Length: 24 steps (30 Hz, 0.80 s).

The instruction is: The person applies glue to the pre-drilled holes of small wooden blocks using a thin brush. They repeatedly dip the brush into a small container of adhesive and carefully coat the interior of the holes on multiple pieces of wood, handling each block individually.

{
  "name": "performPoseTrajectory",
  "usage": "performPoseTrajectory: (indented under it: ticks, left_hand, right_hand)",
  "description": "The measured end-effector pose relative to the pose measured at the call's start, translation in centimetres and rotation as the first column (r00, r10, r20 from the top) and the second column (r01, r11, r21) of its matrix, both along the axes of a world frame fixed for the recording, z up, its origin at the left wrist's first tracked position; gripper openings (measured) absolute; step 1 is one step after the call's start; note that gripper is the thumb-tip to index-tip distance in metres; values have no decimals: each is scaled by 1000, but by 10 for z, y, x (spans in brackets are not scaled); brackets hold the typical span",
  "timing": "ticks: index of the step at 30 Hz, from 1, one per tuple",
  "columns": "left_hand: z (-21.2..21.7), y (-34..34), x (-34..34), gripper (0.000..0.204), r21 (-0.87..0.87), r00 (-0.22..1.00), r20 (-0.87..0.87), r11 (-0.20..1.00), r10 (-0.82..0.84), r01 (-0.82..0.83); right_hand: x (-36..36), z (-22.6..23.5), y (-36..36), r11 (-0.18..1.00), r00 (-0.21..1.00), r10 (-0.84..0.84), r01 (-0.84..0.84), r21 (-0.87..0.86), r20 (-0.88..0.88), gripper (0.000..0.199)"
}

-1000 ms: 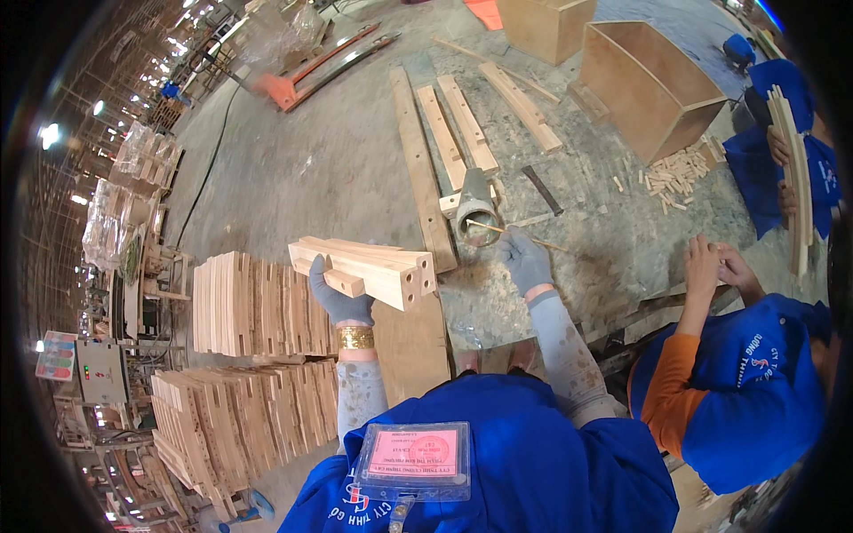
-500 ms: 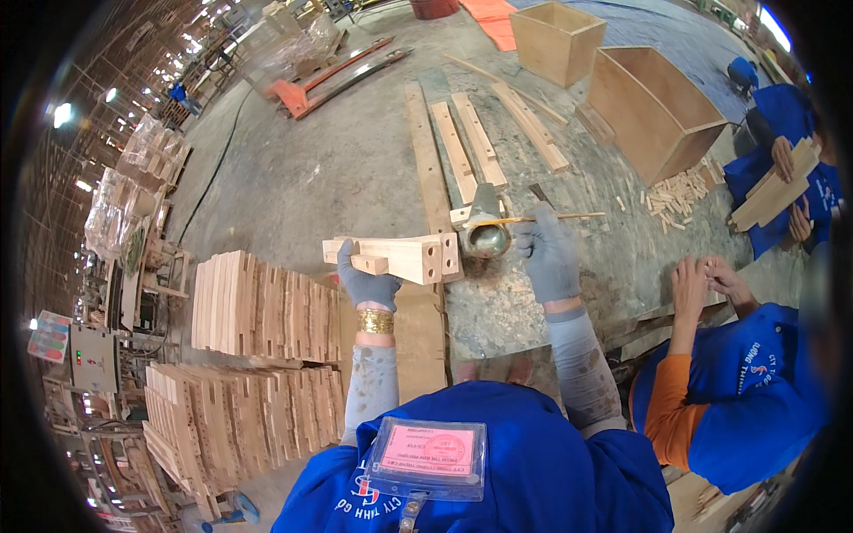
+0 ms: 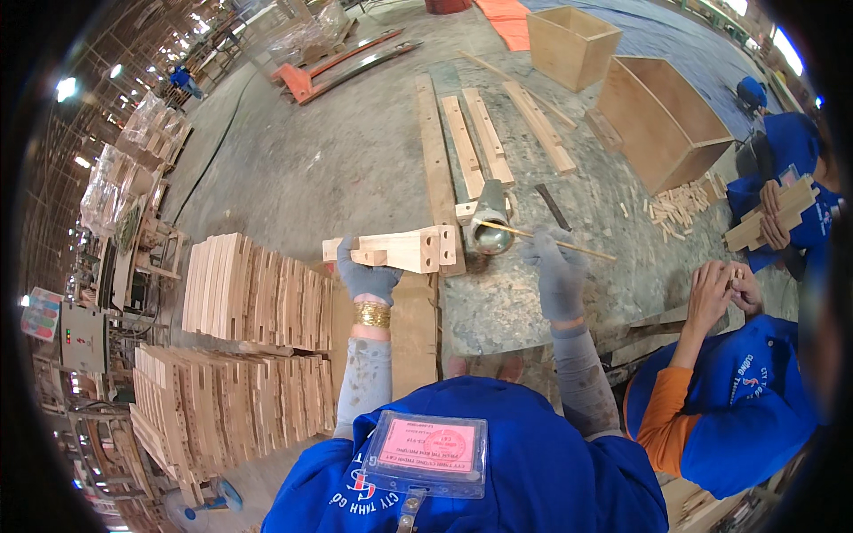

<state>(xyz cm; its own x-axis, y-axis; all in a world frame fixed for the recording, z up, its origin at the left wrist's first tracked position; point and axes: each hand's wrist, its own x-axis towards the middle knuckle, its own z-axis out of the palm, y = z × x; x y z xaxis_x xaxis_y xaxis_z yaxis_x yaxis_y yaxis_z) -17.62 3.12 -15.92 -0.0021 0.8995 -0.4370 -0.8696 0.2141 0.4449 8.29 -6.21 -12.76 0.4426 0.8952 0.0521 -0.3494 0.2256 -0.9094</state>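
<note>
My gloved left hand (image 3: pixel 371 277) is wrapped round a pair of pale wooden pieces (image 3: pixel 407 250), held level above the work surface. Round drilled holes show in their right-hand ends. Just right of those ends, a metal cup-like container (image 3: pixel 490 238) has its round mouth turned toward me. Between the closed fingers of my gloved right hand (image 3: pixel 558 277) is a thin wooden stick (image 3: pixel 593 252). Its left end lies over the cup's mouth; whether it touches the inside I cannot tell. A dark flat strip (image 3: pixel 553 207) lies beyond my right hand.
Wooden bars (image 3: pixel 460 142) lie at the far side. Loose dowels (image 3: pixel 680 210) are heaped before a plywood box (image 3: pixel 662 115). Stacked wooden parts (image 3: pixel 258 293) stand at left. Two co-workers handle small pieces at right; an orange pallet jack (image 3: pixel 298 82) stands at far left.
The stick in my right hand has tilted, its right end now lower and its left end over the cup's mouth. My left hand still holds the wooden pieces. The whole view has shifted slightly.
</note>
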Motion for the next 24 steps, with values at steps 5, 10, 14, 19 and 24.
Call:
performPoseTrajectory:
  ticks: [5,10,14,19,24]
  left_hand:
    - [0,5,5,47,-43,1000,-13,999,22,-22]
    - [5,5,11,47,-13,999,-48,1000,7,-7]
    - [8,7,13,50,1,999,-19,999,-32,32]
    - [8,8,12,52,12,999,-13,999,-35,35]
    - [13,8,15,56,50,997,-59,998,-39,42]
  right_hand:
    - [-9,42,-8,999,997,49,-49,2,-66,15]
    - [-13,52,-11,998,995,59,-60,1,84,15]
    - [-16,47,-12,988,986,21,-47,148,167,10]
    - [-18,47,-12,986,966,-8,-35,162,258,5]
    - [-21,49,-6,970,950,-28,-49,236,310,7]
